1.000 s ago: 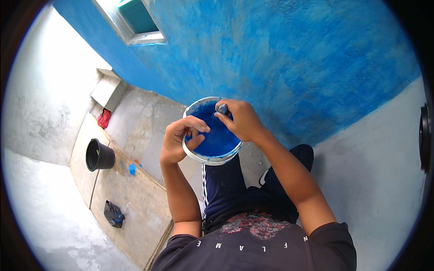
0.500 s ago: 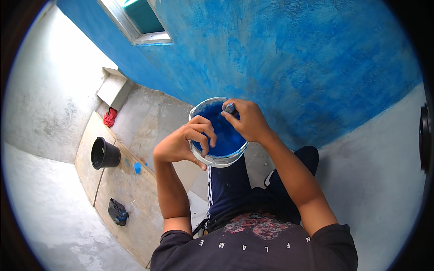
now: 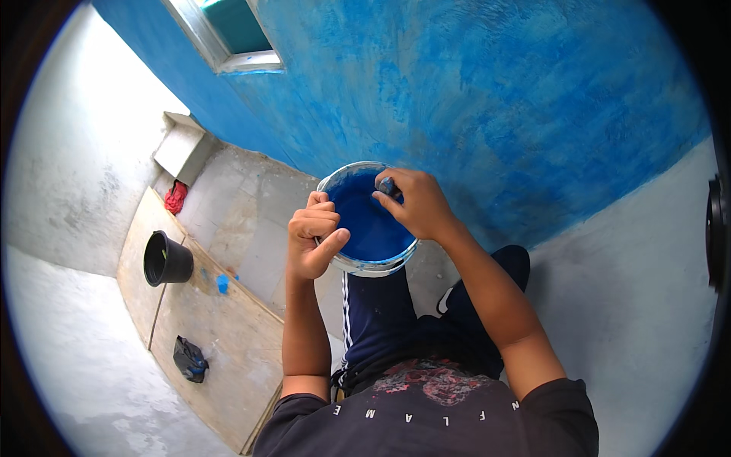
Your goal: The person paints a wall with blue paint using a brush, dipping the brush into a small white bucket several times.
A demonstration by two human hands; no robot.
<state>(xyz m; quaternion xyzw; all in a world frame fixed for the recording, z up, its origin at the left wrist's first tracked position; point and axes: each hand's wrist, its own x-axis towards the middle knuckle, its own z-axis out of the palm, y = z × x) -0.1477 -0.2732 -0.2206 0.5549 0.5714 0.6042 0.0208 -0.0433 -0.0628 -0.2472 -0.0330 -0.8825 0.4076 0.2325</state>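
A white bucket (image 3: 367,268) holding blue paint (image 3: 369,217) is in front of me, above my legs. My left hand (image 3: 314,238) is at its left rim, fingers curled and thumb pointing inward; it seems to grip the rim, though the contact is partly hidden. Over the right side of the bucket, my right hand (image 3: 415,202) is closed round a paint-smeared handle (image 3: 387,185). Only the handle's rounded blue-grey end shows, so the tool's kind is hidden.
Blue paint in patches covers the wall (image 3: 472,114) ahead, beside a window frame (image 3: 251,61). To the left, a board (image 3: 228,335) bears a black bucket (image 3: 169,259) and a black plastic bag (image 3: 190,359). A red cloth (image 3: 176,196) lies by a pale block (image 3: 183,152).
My left hand has drawn its fingers back from over the paint and curled them at the bucket's left rim, its thumb now upward. The right hand keeps its hold on the handle.
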